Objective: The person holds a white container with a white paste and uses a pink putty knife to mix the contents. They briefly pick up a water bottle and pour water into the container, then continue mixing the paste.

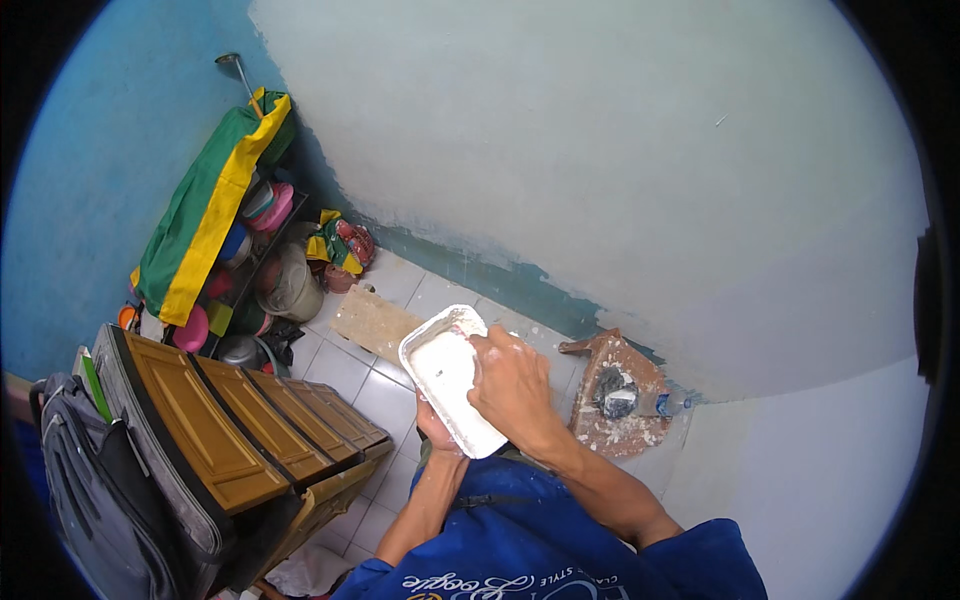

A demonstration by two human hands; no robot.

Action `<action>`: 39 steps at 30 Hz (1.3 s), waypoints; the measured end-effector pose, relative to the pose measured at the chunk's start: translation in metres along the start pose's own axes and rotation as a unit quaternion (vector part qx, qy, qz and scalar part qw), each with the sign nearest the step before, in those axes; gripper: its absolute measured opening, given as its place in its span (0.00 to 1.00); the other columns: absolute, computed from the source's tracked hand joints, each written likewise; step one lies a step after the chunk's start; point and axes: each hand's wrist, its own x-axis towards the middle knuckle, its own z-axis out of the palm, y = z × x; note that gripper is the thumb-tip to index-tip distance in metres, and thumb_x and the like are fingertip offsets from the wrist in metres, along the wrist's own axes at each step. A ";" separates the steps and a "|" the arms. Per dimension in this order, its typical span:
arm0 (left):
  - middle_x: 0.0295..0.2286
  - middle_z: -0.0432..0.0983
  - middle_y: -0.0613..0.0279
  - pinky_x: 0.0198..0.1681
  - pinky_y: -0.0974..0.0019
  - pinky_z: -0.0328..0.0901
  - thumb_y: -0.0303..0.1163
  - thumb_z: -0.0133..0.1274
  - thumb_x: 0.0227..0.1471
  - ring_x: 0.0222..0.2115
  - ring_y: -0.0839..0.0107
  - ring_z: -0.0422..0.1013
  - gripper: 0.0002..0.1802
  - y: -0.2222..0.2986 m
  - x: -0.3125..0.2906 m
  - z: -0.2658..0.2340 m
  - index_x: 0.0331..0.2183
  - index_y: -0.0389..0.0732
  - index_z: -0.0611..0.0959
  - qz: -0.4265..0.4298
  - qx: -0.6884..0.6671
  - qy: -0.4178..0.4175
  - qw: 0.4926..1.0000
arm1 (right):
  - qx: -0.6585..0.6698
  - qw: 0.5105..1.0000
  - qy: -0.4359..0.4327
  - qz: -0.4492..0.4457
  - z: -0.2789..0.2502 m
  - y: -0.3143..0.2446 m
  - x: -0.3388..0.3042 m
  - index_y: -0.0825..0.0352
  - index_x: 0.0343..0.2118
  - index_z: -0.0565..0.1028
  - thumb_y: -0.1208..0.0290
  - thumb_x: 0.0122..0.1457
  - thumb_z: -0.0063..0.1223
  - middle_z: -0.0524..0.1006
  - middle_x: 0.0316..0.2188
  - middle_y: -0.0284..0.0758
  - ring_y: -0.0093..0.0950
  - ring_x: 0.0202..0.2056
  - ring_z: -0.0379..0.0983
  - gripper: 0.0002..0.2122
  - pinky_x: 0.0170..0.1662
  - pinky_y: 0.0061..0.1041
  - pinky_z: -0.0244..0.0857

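A white rectangular plastic tub (pixel 434 318) with white paste or paint (pixel 444 368) inside is in front of my body, tilted lengthwise. My left hand (pixel 436 430) grips it from below on its left side, and most of those fingers are hidden beneath it. Over the tub's right rim reaches my right hand (pixel 510 378), its fingers curled in toward the white contents. White smears mark its knuckles. Whatever those fingers grip, if anything, is hidden by the hand.
Ahead rises a wall (pixel 600 180) coated whitish over blue-green. A spattered stool (pixel 640 425) at right bears a dark bundle (pixel 615 393) and a plastic bottle (pixel 675 404). A board (pixel 372 322) lies on the tiles. Left are a wooden cabinet (pixel 215 430), backpack (pixel 105 490) and covered rack (pixel 205 215).
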 end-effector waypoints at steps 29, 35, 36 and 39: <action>0.57 0.68 0.53 0.61 0.54 0.62 0.57 0.34 0.63 0.55 0.57 0.67 0.38 0.015 0.009 -0.004 0.62 0.38 0.66 0.003 -0.031 -0.060 0.998 | 0.108 0.994 0.006 0.008 0.002 0.011 -0.005 0.75 0.30 0.76 0.74 0.48 0.58 0.76 0.29 0.51 0.55 0.32 0.73 0.09 0.36 0.47 0.66; 0.55 0.70 0.51 0.59 0.55 0.63 0.52 0.34 0.64 0.54 0.57 0.69 0.34 0.013 0.013 -0.005 0.60 0.37 0.67 -0.018 -0.020 -0.019 0.999 | 0.152 0.988 0.000 0.000 0.001 0.011 -0.004 0.77 0.27 0.75 0.74 0.48 0.58 0.75 0.29 0.53 0.56 0.32 0.72 0.09 0.36 0.46 0.65; 0.55 0.70 0.51 0.59 0.55 0.63 0.51 0.34 0.64 0.53 0.57 0.69 0.33 0.012 0.013 -0.006 0.60 0.37 0.67 -0.027 -0.022 -0.004 0.999 | 0.148 0.989 -0.001 0.010 0.004 0.015 -0.004 0.77 0.27 0.75 0.74 0.47 0.58 0.75 0.29 0.53 0.56 0.32 0.72 0.09 0.36 0.46 0.65; 0.55 0.70 0.51 0.59 0.55 0.64 0.51 0.34 0.64 0.53 0.57 0.69 0.33 0.011 0.008 0.001 0.61 0.38 0.67 -0.001 0.004 0.001 1.000 | 0.136 0.991 0.002 0.004 -0.003 0.011 0.000 0.77 0.27 0.75 0.75 0.47 0.57 0.75 0.28 0.53 0.56 0.32 0.72 0.09 0.36 0.46 0.65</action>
